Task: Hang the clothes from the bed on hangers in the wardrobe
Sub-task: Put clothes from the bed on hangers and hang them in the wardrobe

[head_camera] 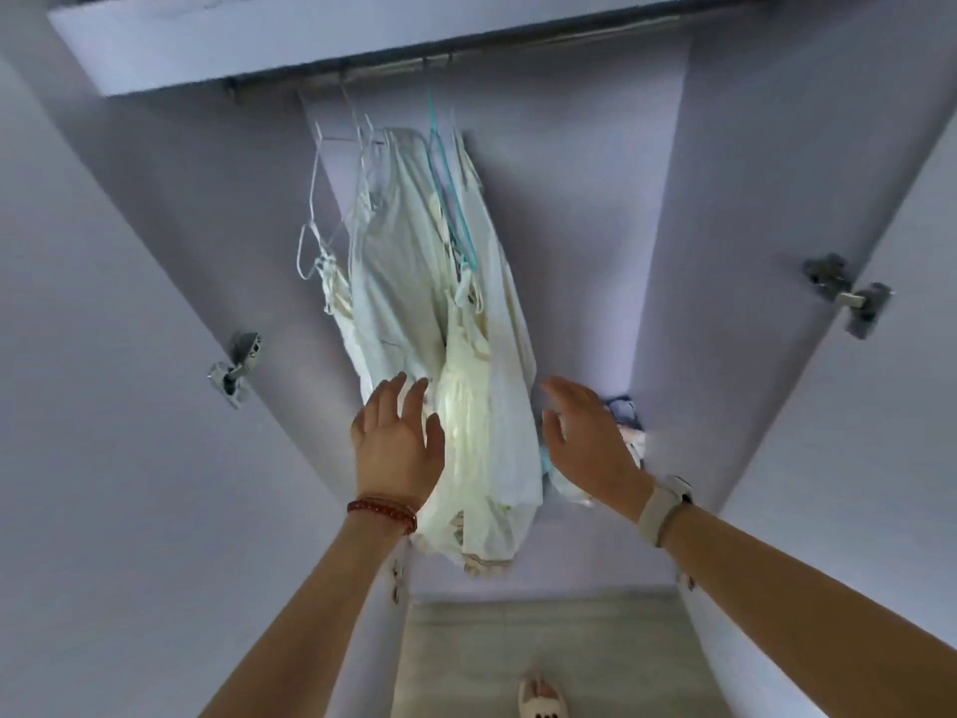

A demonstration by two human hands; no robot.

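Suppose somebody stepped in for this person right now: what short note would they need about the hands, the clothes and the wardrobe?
Left hand: open, fingers straight, at the left side of the hanging pale garments.
Right hand: open, holding nothing, just right of them.
Garments hang on hangers from the wardrobe rail; a teal hanger sits among them, bare white hangers to the left.
Crumpled cloth lies behind the right hand.
Done: several pieces hung.
Left: the bed is out of view, so the remainder is unknown.

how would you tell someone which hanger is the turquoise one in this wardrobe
Look at the metal rail across the top of the wardrobe, then at the bunch of pale clothes hanging from it. The turquoise hanger runs down the bunch's right side; the other hangers are white.
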